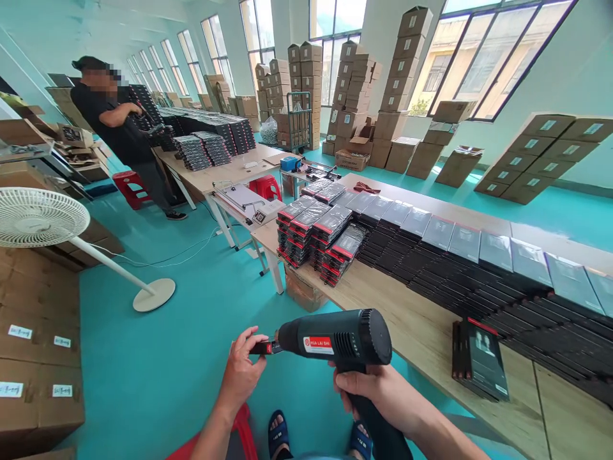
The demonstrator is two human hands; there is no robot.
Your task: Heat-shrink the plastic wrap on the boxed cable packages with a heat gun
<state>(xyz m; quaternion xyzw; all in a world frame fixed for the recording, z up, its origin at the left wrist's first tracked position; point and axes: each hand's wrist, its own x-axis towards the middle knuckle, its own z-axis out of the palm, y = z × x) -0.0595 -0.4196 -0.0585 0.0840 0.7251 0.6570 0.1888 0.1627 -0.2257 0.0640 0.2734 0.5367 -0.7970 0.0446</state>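
My right hand [366, 386] is wrapped round the grip of a black heat gun [330, 338] with a red and white label on its barrel. The gun lies level and its nozzle points left. Just off the nozzle, my left hand [242, 370] pinches a small flat black box [261, 347] with a red edge between thumb and fingers. Whether the nozzle touches the box, I cannot tell. Most of the box is seen edge-on, partly hidden by my fingers. To the right, a short stack of similar black boxes [486, 358] stands on the wooden table [407, 310].
Long rows of stacked black boxes [454, 275] and several red-edged piles [311, 223] cover the table. A white fan [153, 295] stands at left beside cartons [38, 358]. A red stool [244, 434] is below me. A person [112, 121] in dark clothes stands at a far table.
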